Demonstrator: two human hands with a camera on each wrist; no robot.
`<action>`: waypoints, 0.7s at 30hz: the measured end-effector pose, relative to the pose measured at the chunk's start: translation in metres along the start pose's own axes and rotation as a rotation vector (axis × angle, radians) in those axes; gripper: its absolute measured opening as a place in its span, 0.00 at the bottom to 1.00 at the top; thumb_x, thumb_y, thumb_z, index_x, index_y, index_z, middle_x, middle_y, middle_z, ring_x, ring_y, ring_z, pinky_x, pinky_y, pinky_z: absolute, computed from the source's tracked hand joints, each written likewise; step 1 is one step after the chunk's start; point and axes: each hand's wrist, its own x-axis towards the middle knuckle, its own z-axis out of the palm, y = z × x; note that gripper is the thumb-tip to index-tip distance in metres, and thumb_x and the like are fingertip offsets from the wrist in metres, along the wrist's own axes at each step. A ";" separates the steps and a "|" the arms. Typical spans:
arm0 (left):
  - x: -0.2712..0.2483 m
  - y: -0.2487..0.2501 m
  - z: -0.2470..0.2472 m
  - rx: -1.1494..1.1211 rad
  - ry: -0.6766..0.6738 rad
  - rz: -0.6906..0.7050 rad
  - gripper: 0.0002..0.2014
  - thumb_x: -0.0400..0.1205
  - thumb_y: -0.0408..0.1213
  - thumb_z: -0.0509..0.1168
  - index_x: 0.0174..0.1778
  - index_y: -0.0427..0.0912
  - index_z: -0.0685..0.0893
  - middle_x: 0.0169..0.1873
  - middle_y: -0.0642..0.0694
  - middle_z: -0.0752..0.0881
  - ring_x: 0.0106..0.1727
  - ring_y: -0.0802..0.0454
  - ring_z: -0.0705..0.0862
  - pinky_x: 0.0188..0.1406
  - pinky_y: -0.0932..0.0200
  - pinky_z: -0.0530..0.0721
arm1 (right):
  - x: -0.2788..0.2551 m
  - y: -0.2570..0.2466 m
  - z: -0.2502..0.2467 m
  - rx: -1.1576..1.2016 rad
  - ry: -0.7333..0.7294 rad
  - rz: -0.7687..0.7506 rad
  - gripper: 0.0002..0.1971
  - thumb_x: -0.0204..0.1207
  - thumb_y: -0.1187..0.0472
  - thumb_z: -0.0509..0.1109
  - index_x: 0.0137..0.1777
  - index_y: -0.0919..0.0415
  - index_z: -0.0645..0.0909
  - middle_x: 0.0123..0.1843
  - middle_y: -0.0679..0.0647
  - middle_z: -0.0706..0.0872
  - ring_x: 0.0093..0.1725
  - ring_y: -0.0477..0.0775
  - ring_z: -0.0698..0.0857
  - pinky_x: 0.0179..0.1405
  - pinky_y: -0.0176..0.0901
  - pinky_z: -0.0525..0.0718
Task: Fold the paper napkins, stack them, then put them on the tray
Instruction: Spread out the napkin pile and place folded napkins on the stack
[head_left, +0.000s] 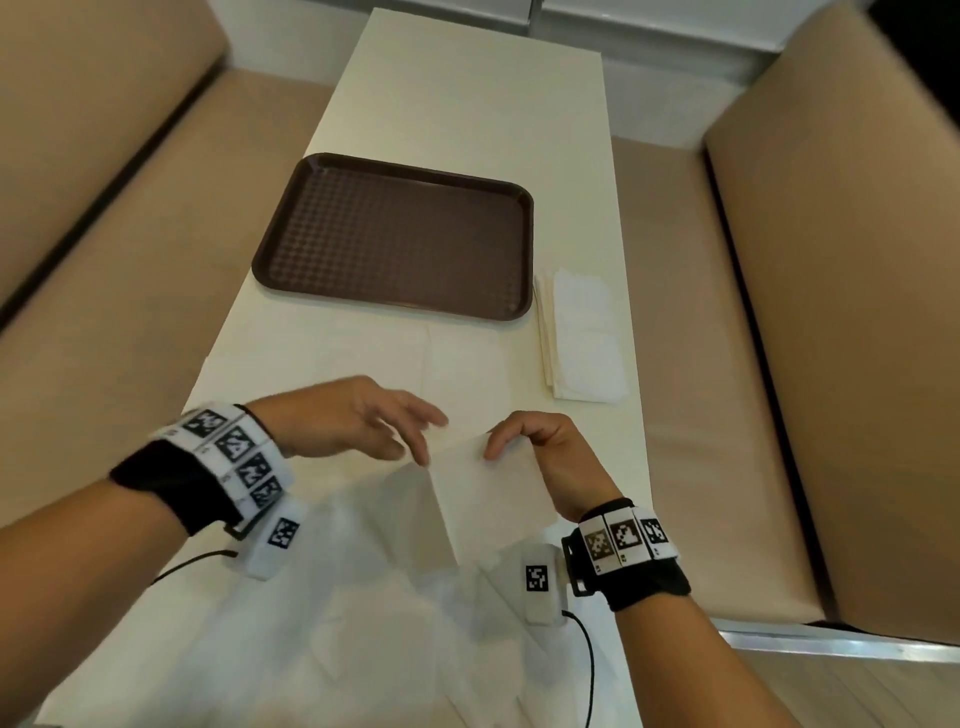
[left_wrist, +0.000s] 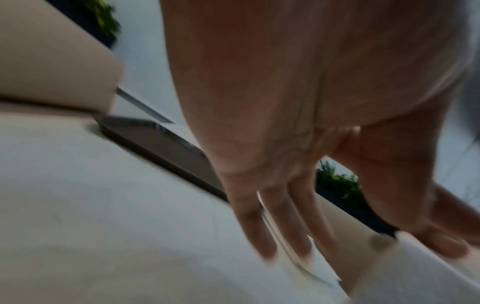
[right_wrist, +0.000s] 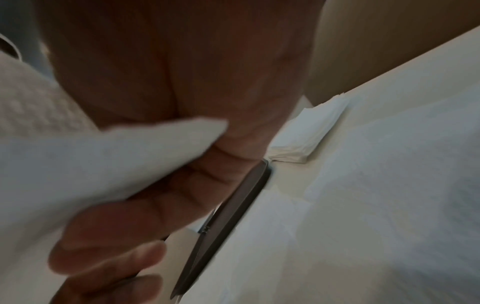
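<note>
A white paper napkin (head_left: 478, 493) hangs in the air above the near part of the table, held by its top edge. My right hand (head_left: 506, 441) grips the top right corner with curled fingers; in the right wrist view the napkin (right_wrist: 103, 156) crosses those fingers. My left hand (head_left: 421, 441) meets the top left corner, where thumb and index appear to pinch it while the other fingers (left_wrist: 265, 236) stay straight; that view is blurred. The brown tray (head_left: 395, 234) lies beyond the hands with nothing on it. A stack of folded napkins (head_left: 582, 338) sits right of the tray.
Several unfolded white napkins (head_left: 363, 613) lie spread on the cream table (head_left: 467, 104) under my wrists, and flat ones (head_left: 467, 364) lie just before the tray. Tan bench seats (head_left: 779, 364) flank the table on both sides. Cables trail from both wrist cameras.
</note>
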 end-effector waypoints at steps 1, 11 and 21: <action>0.009 0.001 0.008 -0.010 -0.093 -0.008 0.17 0.81 0.23 0.71 0.48 0.52 0.96 0.66 0.58 0.87 0.70 0.61 0.82 0.69 0.61 0.79 | 0.001 -0.001 0.002 -0.020 -0.009 0.001 0.16 0.76 0.74 0.70 0.33 0.55 0.90 0.40 0.57 0.90 0.40 0.56 0.88 0.41 0.48 0.87; 0.049 0.002 0.044 -0.407 0.178 -0.011 0.25 0.82 0.15 0.62 0.66 0.45 0.88 0.64 0.47 0.90 0.63 0.47 0.89 0.60 0.54 0.88 | -0.004 0.012 -0.018 0.442 0.309 0.274 0.30 0.79 0.36 0.65 0.67 0.61 0.84 0.51 0.63 0.89 0.48 0.64 0.89 0.45 0.57 0.90; 0.116 0.028 0.065 -0.235 0.421 0.082 0.36 0.80 0.17 0.62 0.77 0.60 0.75 0.66 0.46 0.84 0.60 0.49 0.88 0.57 0.49 0.91 | 0.018 0.000 -0.056 0.197 0.457 0.155 0.09 0.85 0.67 0.68 0.62 0.60 0.86 0.57 0.61 0.93 0.53 0.61 0.92 0.47 0.54 0.91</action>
